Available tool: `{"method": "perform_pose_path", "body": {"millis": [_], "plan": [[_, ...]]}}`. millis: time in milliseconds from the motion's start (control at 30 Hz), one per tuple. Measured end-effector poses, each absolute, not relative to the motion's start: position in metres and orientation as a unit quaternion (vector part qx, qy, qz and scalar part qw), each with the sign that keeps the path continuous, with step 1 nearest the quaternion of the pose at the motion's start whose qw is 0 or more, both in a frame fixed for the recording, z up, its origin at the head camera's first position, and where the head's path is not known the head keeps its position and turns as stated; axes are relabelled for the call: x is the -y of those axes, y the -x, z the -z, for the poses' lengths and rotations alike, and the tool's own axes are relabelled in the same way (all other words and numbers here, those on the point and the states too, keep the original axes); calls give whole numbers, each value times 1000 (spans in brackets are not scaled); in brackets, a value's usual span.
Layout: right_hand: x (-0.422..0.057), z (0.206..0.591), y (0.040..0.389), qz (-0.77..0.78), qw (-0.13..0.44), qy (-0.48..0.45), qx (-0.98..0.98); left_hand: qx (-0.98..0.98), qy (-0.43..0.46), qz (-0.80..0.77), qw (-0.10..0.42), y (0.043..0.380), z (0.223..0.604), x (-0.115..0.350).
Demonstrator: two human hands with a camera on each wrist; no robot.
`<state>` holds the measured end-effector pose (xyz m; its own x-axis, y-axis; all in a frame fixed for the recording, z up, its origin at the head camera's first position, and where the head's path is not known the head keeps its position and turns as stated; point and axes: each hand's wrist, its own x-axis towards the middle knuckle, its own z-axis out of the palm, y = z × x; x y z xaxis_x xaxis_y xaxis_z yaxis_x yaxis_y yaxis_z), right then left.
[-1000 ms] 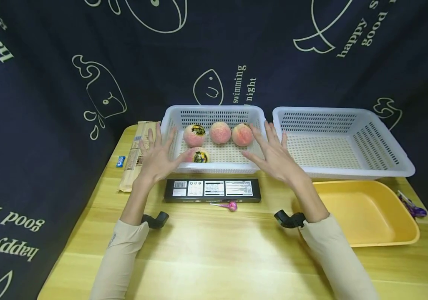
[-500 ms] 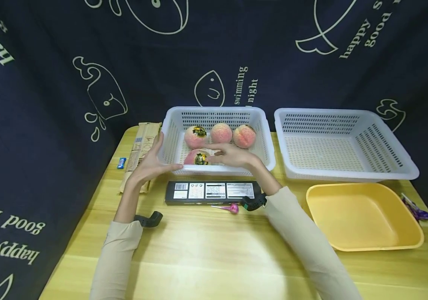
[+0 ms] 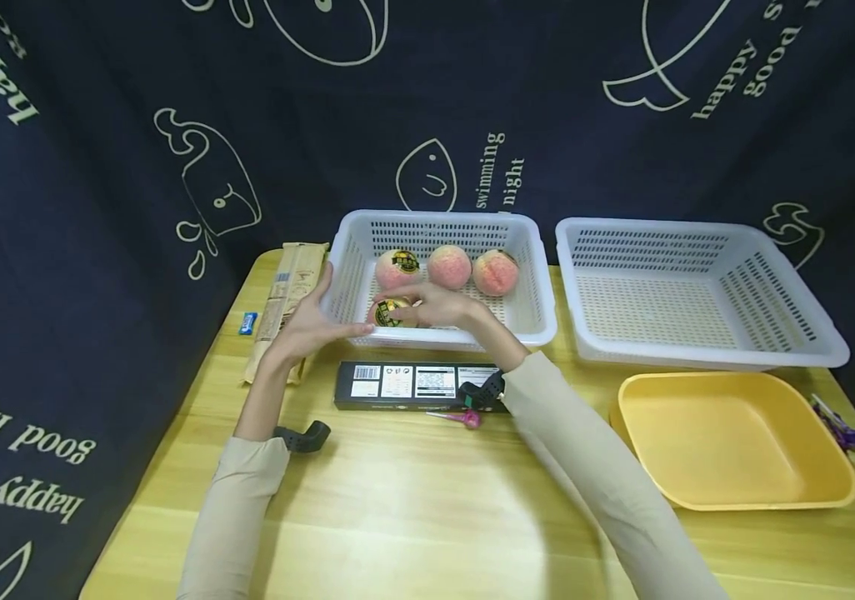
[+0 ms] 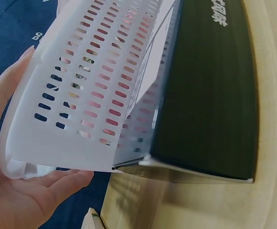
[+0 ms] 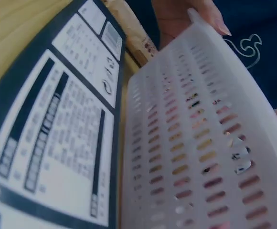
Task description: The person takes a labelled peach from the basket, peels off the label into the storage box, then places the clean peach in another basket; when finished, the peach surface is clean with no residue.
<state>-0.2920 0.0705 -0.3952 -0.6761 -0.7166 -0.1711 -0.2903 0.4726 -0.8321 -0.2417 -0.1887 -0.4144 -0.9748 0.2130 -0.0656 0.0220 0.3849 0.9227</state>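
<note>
My right hand [image 3: 438,307] reaches into the left white basket [image 3: 513,337] and grips the front peach [image 3: 390,313], which bears a dark round sticker. Behind it sit a stickered peach [image 3: 397,268] and two more, a middle peach [image 3: 449,267] and a right peach [image 3: 496,273]. At the basket's front left corner is my left hand [image 3: 303,329]. Its thumb lies along the front rim and its straight fingers run by the left side. The left wrist view shows this hand [image 4: 21,200] touching the basket corner from outside. Through the slots in the right wrist view, the grip is mostly hidden.
In front of the basket lie a black box [image 3: 397,385] and a pink lollipop [image 3: 470,419]. A beige long packet [image 3: 277,308] and a blue wrapped sweet [image 3: 247,323] are at left. At right stand another white basket [image 3: 705,354], a yellow tub [image 3: 727,442] and a purple-wrapped item [image 3: 843,425].
Both hands were spread over the basket. The right hand has moved left and down and taken hold of the front peach, turning it slightly. The left hand has settled at the basket's corner.
</note>
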Motion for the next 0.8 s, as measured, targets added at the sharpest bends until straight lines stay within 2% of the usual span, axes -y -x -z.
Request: {"method": "perform_pose_path", "body": {"millis": [100, 167, 367, 433, 533, 667, 800], "plan": [[-78, 391, 289, 442, 256, 282, -813, -826, -71, -552, 89, 241, 416, 188], [-88, 382, 285, 457, 234, 269, -815, -829, -70, -548, 88, 241, 417, 187], [-133, 328, 245, 508, 162, 246, -809, -833, -69, -543, 83, 241, 418, 186], [-146, 313, 219, 519, 172, 246, -801, -833, -68, -542, 82, 241, 418, 187], [-155, 309, 177, 519, 220, 257, -785, -834, -68, -541, 81, 241, 420, 188], [-151, 337, 129, 498, 273, 270, -777, -836, -63, -539, 80, 240, 418, 188], [-140, 373, 104, 474, 288, 279, -784, -837, -57, -538, 84, 239, 418, 188]]}}
